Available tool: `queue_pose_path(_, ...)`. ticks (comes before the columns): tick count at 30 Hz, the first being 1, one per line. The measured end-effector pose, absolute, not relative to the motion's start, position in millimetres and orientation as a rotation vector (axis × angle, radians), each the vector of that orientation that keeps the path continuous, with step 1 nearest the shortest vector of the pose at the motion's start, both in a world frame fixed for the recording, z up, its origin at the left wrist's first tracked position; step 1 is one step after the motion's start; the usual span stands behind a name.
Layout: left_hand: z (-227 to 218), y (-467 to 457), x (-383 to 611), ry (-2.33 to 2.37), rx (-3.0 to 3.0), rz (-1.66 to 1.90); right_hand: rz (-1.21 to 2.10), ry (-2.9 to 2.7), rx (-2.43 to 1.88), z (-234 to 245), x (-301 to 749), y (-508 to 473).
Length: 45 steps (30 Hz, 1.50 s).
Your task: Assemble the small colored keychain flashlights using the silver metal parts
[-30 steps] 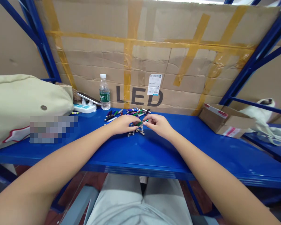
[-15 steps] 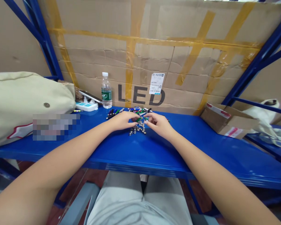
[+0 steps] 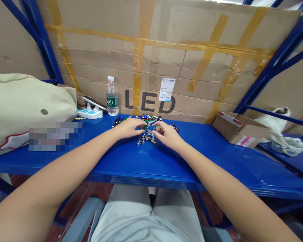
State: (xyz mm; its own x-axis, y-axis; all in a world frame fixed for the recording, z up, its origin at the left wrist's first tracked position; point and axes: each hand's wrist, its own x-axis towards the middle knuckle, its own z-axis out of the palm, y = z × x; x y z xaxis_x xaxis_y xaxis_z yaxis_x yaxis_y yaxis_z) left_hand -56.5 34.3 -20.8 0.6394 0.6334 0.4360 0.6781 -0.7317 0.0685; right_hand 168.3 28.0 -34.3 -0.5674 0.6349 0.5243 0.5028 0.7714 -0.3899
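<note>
My left hand point(image 3: 131, 128) is closed, thumb and fingers pinching a small green tube-like piece point(image 3: 145, 127). Facing it a short way to the right, my right hand point(image 3: 167, 133) has its fingers curled in; anything between their tips is too small to name. Below and between both hands lies a loose heap of small round silver discs point(image 3: 150, 137), with little shiny metal parts point(image 3: 140, 139) on its left. Dark slim tubes point(image 3: 118, 121) rest behind my left hand. A mixed pile of coloured slim tubes point(image 3: 148, 118) is behind the gap, and others point(image 3: 176, 127) lie past my right hand.
A water bottle point(image 3: 112, 97) stands at the back beside a white power strip point(image 3: 90, 113). A beige bag point(image 3: 27, 104) takes up the left of the blue table point(image 3: 141, 164). On the right sits a small open carton point(image 3: 238, 129); a large cardboard sheet point(image 3: 96, 67) forms the back.
The whole view has shifted slightly, so things appear a little further left. Both hands keep nearly the same place over the parts, the green piece still in my left hand.
</note>
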Motion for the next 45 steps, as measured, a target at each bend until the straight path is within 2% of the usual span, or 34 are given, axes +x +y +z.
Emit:
queue_pose_path(6,-22.1,36.8,-59.0,-1.076,-2.719,-0.589,0.000,-2.526,-0.711,-40.2,159.3,28.3)
queue_pose_path(11,-24.6,37.7,-59.7,-1.102,-2.726,-0.577,-0.111,-2.576,-0.784,-43.7,147.6,29.7)
queue_pose_path(16,-24.0,37.3,-59.7,-1.128,-2.736,-0.590,-0.031,-2.528,-0.853,-40.3,150.7,32.9)
queue_pose_path(22,-22.8,31.6,-53.8,-1.090,-2.830,-0.598,0.314,-2.107,-0.905,-33.1,161.3,35.9)
queue_pose_path(26,-22.7,26.8,-47.0,-1.034,-2.876,-0.651,0.449,-2.096,-0.903,-30.4,164.4,33.5)
queue_pose_path(45,-20.8,17.6,-38.4,-0.957,-2.842,-0.790,0.289,-2.319,-0.907,-27.0,171.8,27.1)
